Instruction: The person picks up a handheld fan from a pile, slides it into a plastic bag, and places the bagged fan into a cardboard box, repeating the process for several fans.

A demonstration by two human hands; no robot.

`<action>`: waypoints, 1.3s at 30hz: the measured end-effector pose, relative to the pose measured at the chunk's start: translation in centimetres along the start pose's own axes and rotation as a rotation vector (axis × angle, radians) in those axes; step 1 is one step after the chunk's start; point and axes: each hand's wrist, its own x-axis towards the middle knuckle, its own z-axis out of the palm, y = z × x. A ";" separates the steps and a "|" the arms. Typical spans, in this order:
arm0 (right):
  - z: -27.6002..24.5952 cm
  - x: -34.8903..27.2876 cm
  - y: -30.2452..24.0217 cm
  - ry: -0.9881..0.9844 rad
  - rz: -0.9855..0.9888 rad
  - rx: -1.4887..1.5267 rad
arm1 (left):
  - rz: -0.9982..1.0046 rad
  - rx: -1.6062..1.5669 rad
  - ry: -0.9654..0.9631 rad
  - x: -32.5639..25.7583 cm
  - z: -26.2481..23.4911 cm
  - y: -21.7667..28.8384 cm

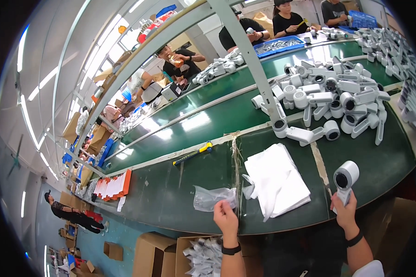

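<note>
The green workbench (171,194) is carrying a heap of white handheld devices (337,97). The right hand (344,212) is gripping one white device (345,179) upright; the left hand (225,213) is pinching a clear plastic bag (210,197), which could slip or tear.

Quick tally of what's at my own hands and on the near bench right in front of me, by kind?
Clear plastic bag, pinched by left hand: 1
White handheld device, gripped by right hand: 1
Stack of white bags: 1
Yellow-and-blue handled tool: 1
Total: 4
The heap of white devices behind is too jumbled to count.
</note>
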 end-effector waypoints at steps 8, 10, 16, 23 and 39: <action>-0.3 -0.2 1.2 0.038 -0.032 -0.066 | -0.097 -0.074 0.011 0.6 0.0 -0.5; -0.3 -0.2 1.4 0.039 -0.033 -0.073 | -0.107 -0.071 0.011 0.6 0.1 -0.6; 0.0 -0.1 1.0 0.030 -0.053 -0.083 | -0.128 -0.128 -0.034 0.6 0.0 -0.9; 0.0 -0.1 1.0 0.012 -0.047 -0.060 | -0.132 -0.128 -0.062 0.6 -0.1 -0.9; 0.1 0.2 1.1 0.001 -0.048 -0.056 | -0.106 -0.138 0.074 0.8 -0.3 -1.3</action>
